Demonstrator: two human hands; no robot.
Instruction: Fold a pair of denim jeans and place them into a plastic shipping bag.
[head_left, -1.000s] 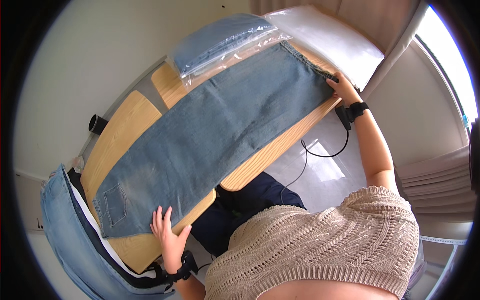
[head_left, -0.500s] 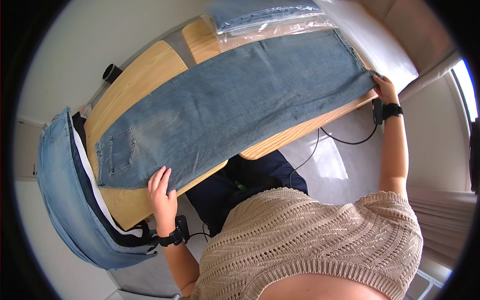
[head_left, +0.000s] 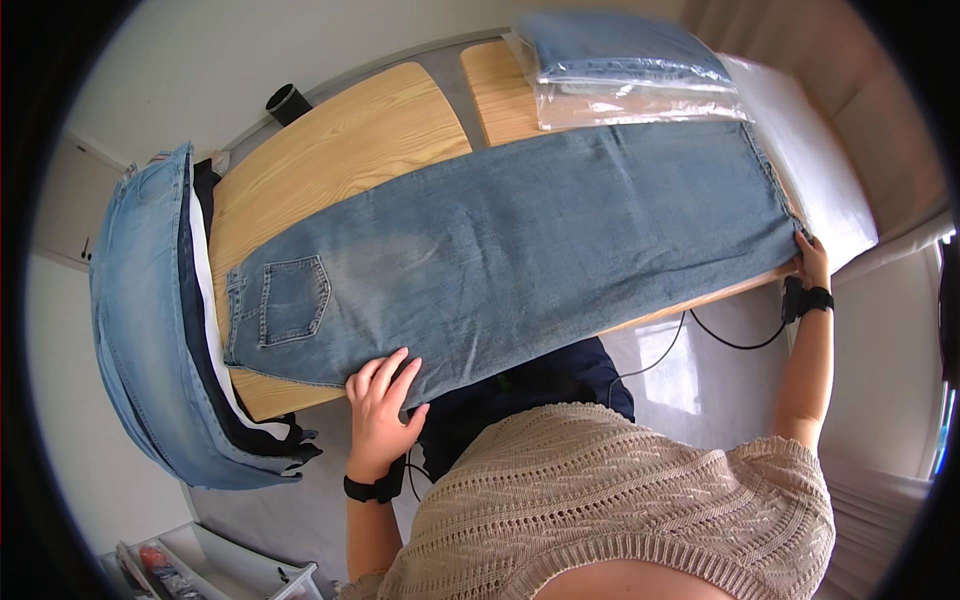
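Note:
A pair of blue jeans [head_left: 520, 250], folded lengthwise, lies flat across the wooden tables, its back pocket at the left and leg hems at the right. My left hand [head_left: 382, 410] rests on the near edge of the jeans, right of the pocket, with fingers stretched out and apart. Far to the right, my right hand [head_left: 814, 262] grips the near corner of the hem, fingers closed on the denim at the table's edge.
More light-blue jeans [head_left: 140, 320] hang over the table's left end with dark and white garments. Behind the hems lies a clear bag of folded jeans [head_left: 630, 60], beside white plastic sheeting [head_left: 815, 160]. A black cup-like object [head_left: 288, 104] stands behind the wooden table [head_left: 340, 130]. A white bin [head_left: 230, 560] sits lower left.
The view has swung, so the jeans and tables appear further right and lower. My left hand has slid a little right along the near edge. My right hand stays on the hem corner.

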